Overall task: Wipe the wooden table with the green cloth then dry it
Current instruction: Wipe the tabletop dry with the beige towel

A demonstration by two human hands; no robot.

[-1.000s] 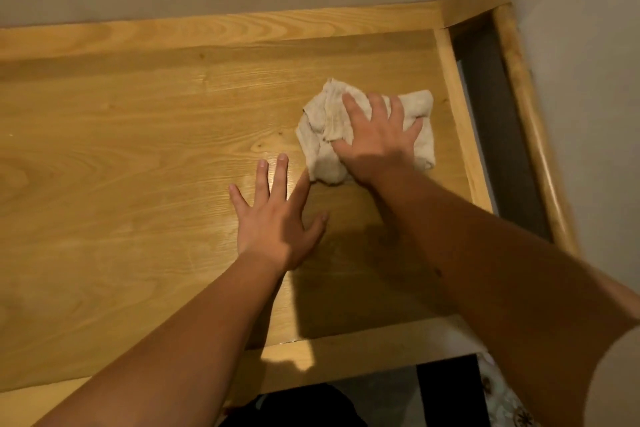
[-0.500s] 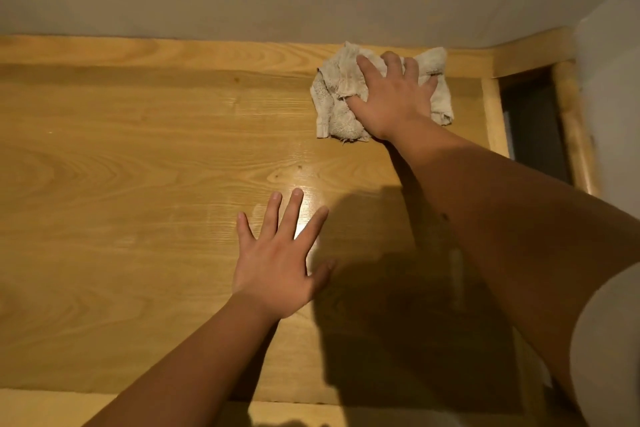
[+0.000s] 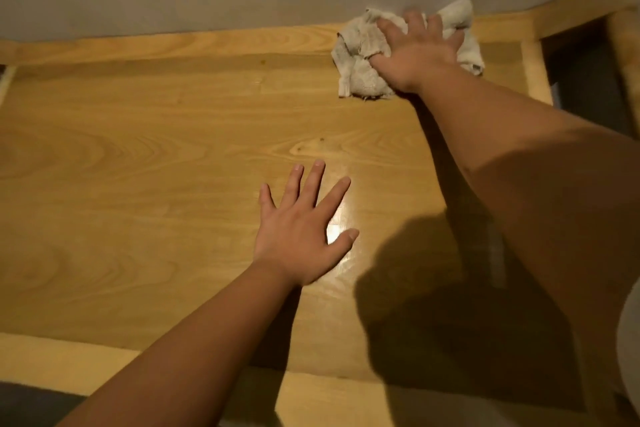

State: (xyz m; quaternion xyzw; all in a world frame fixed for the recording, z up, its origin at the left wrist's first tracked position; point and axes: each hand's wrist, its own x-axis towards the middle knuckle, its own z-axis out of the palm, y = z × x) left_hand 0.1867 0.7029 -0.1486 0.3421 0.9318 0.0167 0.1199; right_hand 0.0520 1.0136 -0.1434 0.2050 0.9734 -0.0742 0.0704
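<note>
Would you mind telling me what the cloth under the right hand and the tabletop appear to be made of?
The cloth looks like off-white cotton terry or a similar woven rag: nubby, matte, crumpled, with frayed threads at its lower edge. The tabletop looks like light wood or wood-grain veneer with a glossy sealed finish: curved grain lines show, and a bright glare sits beside the left hand. Solid wood or laminate cannot be told.

We see a wooden table (image 3: 145, 156), smooth and shiny, with wavy grain. The cloth (image 3: 360, 59) at the upper right looks pale, rough and fuzzy.
</note>
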